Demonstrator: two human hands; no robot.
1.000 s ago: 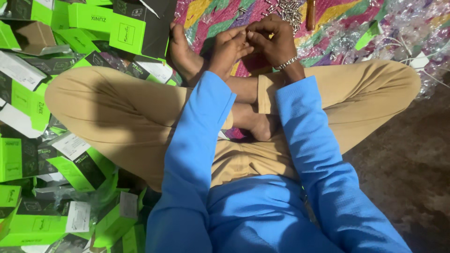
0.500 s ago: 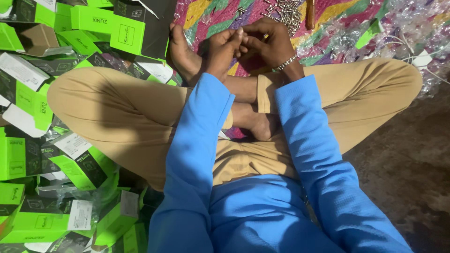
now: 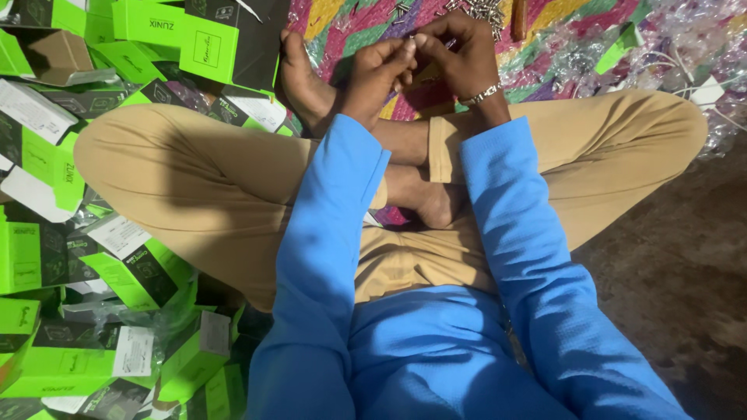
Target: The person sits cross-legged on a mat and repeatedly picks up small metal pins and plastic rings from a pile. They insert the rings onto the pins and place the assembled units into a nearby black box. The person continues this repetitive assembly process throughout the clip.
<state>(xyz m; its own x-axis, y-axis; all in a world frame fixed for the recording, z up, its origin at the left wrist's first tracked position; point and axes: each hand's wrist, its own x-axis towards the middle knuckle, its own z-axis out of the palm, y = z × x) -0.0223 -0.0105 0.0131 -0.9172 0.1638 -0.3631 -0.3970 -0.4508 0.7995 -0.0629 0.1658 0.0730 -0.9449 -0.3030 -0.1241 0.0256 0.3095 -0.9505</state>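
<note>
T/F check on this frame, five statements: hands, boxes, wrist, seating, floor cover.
1. Both hands are raised together in front of the crossed legs. True: the left hand and right hand meet fingertip to fingertip.
2. The green and black boxes are piled on the person's right. False: they lie on the person's left.
3. A metal bracelet sits on the right wrist. True.
4. The person sits on a chair. False: they sit cross-legged on the floor, bare foot on a patterned mat.
5. The hands hold a large box. False: whatever they pinch is too small to make out; small metal pieces lie just beyond them.
</note>
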